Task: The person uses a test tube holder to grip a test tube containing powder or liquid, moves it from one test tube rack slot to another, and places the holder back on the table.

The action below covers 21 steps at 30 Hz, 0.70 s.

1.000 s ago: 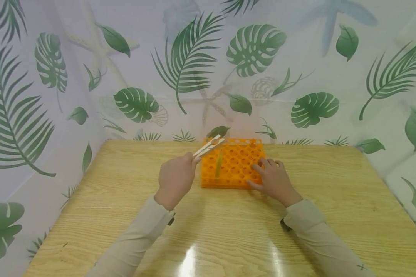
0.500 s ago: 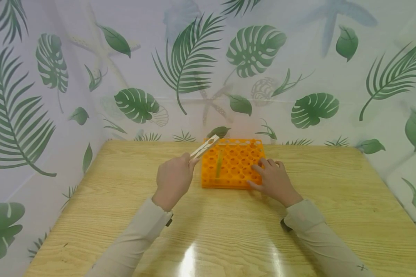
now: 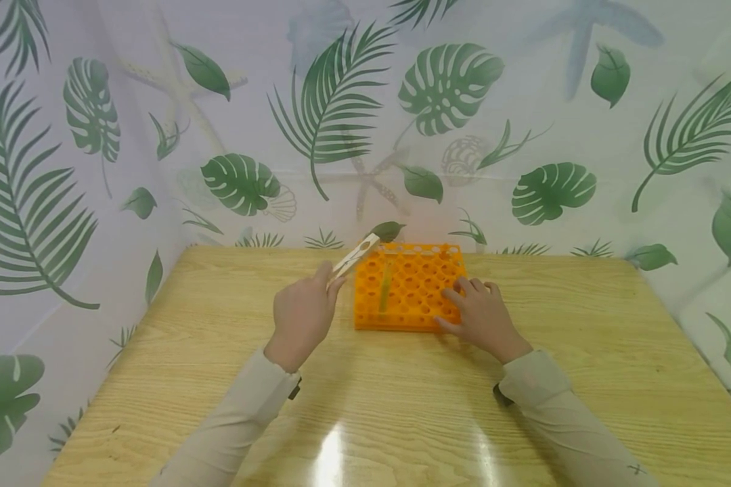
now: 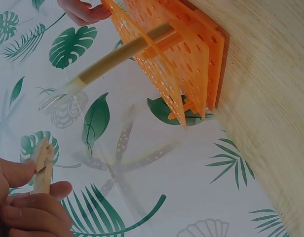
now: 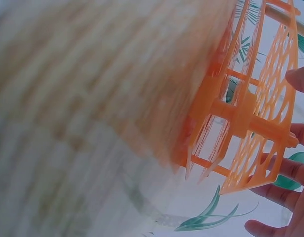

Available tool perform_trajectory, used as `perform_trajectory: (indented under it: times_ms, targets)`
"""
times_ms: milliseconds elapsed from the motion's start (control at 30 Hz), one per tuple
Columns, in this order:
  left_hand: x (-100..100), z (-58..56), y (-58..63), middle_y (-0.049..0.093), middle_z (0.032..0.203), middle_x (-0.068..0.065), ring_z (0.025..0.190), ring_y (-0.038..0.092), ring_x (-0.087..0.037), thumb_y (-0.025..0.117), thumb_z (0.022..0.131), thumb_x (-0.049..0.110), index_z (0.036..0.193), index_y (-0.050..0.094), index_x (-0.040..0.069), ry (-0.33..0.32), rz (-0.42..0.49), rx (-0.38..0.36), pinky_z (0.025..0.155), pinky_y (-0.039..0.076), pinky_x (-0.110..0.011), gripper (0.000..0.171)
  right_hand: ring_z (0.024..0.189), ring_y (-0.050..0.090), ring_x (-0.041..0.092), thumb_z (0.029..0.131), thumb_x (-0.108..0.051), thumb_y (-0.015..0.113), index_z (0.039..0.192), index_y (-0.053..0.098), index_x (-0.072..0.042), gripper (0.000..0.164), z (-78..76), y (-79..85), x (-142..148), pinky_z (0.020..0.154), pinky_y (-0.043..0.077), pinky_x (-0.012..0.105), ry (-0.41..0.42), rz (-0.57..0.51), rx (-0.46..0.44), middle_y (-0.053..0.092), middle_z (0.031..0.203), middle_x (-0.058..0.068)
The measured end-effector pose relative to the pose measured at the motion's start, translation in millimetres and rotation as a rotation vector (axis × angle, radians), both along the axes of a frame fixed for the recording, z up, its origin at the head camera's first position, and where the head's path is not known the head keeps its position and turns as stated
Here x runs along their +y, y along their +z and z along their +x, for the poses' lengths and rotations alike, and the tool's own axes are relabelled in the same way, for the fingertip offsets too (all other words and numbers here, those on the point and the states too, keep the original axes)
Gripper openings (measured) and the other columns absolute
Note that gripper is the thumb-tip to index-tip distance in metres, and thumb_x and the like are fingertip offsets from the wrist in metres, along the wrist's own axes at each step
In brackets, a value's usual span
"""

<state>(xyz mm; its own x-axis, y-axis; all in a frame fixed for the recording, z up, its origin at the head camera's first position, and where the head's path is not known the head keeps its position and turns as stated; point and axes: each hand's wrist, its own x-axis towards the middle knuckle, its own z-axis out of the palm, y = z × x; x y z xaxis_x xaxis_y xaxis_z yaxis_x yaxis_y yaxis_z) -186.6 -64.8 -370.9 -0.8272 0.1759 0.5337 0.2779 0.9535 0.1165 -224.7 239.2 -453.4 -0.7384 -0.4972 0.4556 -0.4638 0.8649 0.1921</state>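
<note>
My left hand (image 3: 302, 308) grips a wooden test tube clamp (image 3: 355, 257), which slants up and away over the left end of the orange test tube rack (image 3: 411, 284). In the left wrist view the tip of the clamp (image 4: 42, 165) shows between thumb and fingers, apart from the test tube (image 4: 123, 57). That tube stands in the rack, yellow liquid in its lower part and a clear upper end sticking out above the top plate. My right hand (image 3: 484, 318) holds the rack's right end, thumb at the near side and fingers on the top plate (image 5: 270, 118).
The rack stands near the back of a wood-grain table (image 3: 396, 406). Right behind it rises a white backdrop (image 3: 365, 122) printed with green leaves, which also runs along both sides.
My left hand has drawn back slightly to the left with the clamp, away from the tube. The clamp's wooden jaws have come together. Tube, rack and right hand have stayed in place.
</note>
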Motion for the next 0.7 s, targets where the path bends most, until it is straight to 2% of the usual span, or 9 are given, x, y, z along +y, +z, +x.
perform_trajectory:
  times_ms: [200,500,700]
  targets:
    - [-2,-1.4,-3.9,0.025,0.044,0.003,0.035,0.022,-0.009,0.052,0.096,0.032,0.095,0.045,0.012,0.004,0.044,-0.044,0.035,0.014,-0.021,0.021,0.083,0.056,0.032,0.074,-0.054,0.07,0.097,0.063,-0.012,0.048,-0.3,0.0,0,0.074,0.048,0.053,-0.001,0.005,-0.004,0.056,0.09,0.012]
    - [-3,-1.3,-6.9,0.038,0.049,-0.003,0.036,0.031,-0.013,0.051,0.097,0.029,0.096,0.044,0.012,0.014,0.072,-0.093,0.034,0.019,-0.023,0.019,0.085,0.056,0.032,0.075,-0.054,0.069,0.1,0.064,-0.012,0.049,-0.2,0.0,0,0.076,0.047,0.054,-0.01,0.005,-0.023,0.055,0.093,0.012]
    - [-7,-4.3,-11.9,0.041,0.057,-0.006,0.039,0.031,-0.012,0.052,0.097,0.021,0.094,0.044,0.008,-0.026,0.119,-0.105,0.035,0.024,-0.021,0.015,0.084,0.056,0.032,0.075,-0.053,0.069,0.099,0.063,-0.011,0.049,-0.6,-0.4,0,0.075,0.047,0.055,-0.004,0.008,-0.016,0.055,0.092,0.012]
